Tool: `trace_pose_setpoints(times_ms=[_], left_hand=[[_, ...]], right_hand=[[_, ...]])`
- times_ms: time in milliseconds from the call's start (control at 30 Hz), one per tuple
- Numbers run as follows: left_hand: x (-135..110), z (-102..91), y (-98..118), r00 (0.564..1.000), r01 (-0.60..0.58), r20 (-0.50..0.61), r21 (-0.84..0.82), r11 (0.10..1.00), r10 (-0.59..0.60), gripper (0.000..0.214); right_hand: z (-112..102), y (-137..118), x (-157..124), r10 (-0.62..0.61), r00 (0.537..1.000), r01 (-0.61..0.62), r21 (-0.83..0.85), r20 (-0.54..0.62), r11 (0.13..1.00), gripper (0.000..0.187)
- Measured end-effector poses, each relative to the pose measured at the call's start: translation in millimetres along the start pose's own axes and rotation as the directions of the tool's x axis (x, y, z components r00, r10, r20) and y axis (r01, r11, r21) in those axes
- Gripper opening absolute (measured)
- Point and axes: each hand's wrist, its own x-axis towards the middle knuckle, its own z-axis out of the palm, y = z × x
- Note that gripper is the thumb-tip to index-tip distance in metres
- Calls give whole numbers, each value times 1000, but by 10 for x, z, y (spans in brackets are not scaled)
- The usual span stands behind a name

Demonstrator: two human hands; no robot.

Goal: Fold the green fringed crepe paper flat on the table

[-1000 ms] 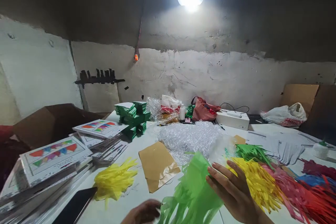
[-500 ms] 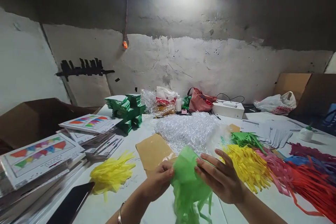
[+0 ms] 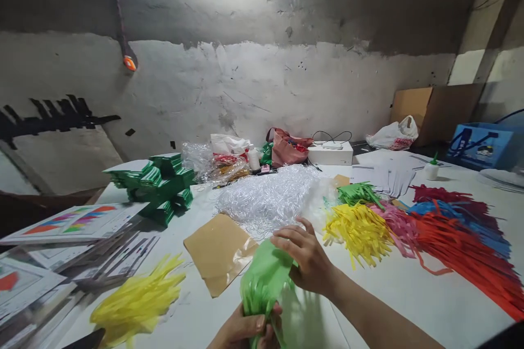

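A bundle of light green fringed tissue paper [image 3: 262, 283] is held above the white table [image 3: 393, 294] at the front centre. My left hand [image 3: 245, 330] is closed round its lower part at the bottom edge of the view. My right hand [image 3: 305, 259] lies over the bundle's upper right side, fingers curled against the paper. A yellow tissue tassel [image 3: 137, 302] lies on the table to the left.
Fringed paper in green [image 3: 357, 193], yellow [image 3: 358, 229], pink, red [image 3: 466, 253] and blue spreads on the right. A brown envelope [image 3: 219, 251] and a clear plastic heap [image 3: 270, 199] lie ahead. Printed cards [image 3: 73, 221], green boxes [image 3: 158, 185], a white box [image 3: 331, 152] and a glue bottle [image 3: 430, 169] stand around.
The view has swung to the right and down. My left hand has dropped from the bundle's upper left to grip its lower end, and my right hand has slid down over the top.
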Motion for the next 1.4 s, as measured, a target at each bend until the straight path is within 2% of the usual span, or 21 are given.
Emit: trace_pose_setpoints(times_ms=[67, 133, 200, 267, 333, 467, 567, 633, 667, 733, 800, 833, 933, 1033, 1100, 1267, 1400], left_hand=[[-22, -2, 56, 1000, 12, -17, 24, 1000, -11, 28], [-36, 3, 95, 999, 9, -31, 46, 999, -8, 28], [-51, 16, 121, 999, 7, -36, 60, 998, -5, 29], [-70, 25, 143, 999, 4, -45, 53, 999, -2, 28], [-92, 10, 161, 997, -16, -71, 39, 999, 19, 25], [-137, -156, 159, 988, -59, -142, 49, 997, 66, 22], [-188, -392, 208, 972, 31, -236, 109, 994, -5, 30], [-213, -567, 340, 944, 133, -326, 247, 960, -47, 41], [-212, -648, 438, 922, 168, -386, 336, 927, -28, 48], [-167, -762, 667, 860, 186, -500, 495, 849, 103, 60], [-62, -780, 872, 820, 159, -528, 583, 797, 222, 66], [9, -748, 944, 822, 136, -509, 610, 780, 254, 69], [251, -536, 1015, 884, 75, -398, 637, 767, 245, 66], [454, -309, 970, 936, 46, -308, 585, 810, 170, 52], [523, -225, 951, 958, 17, -252, 531, 847, 139, 44], [478, -229, 942, 987, -73, -108, 366, 928, 121, 31], [445, -248, 780, 967, -242, -27, 201, 949, 252, 32]], right_hand=[[76, -9, -65, 147, 989, -148, 133, 18, 980, 63], [194, -29, -110, 232, 973, -230, 169, 11, 958, 68], [332, -28, -135, 282, 960, -276, 171, -9, 946, 56], [446, 12, -146, 326, 945, -318, 162, -28, 934, 36], [498, 90, -152, 356, 933, -348, 133, -43, 928, 27], [400, 274, -145, 366, 930, -364, 73, -17, 929, 39], [246, 361, -95, 354, 934, -355, 40, 44, 934, 44], [155, 393, -32, 342, 936, -344, 11, 89, 939, 44], [119, 404, 7, 332, 937, -334, -6, 110, 943, 43], [70, 412, 94, 302, 941, -299, -45, 153, 953, 41], [49, 402, 187, 257, 948, -246, -81, 189, 966, 38], [47, 389, 231, 227, 951, -212, -94, 208, 973, 36], [41, 330, 342, 113, 961, -88, -108, 251, 990, 33], [2, 280, 392, -13, 968, 43, -112, 252, 993, 38], [-43, 273, 383, -92, 970, 121, -120, 223, 985, 40], [-107, 317, 285, -206, 974, 217, -128, 97, 968, 41], [-59, 299, 252, -164, 985, 159, -102, -48, 982, 37]])
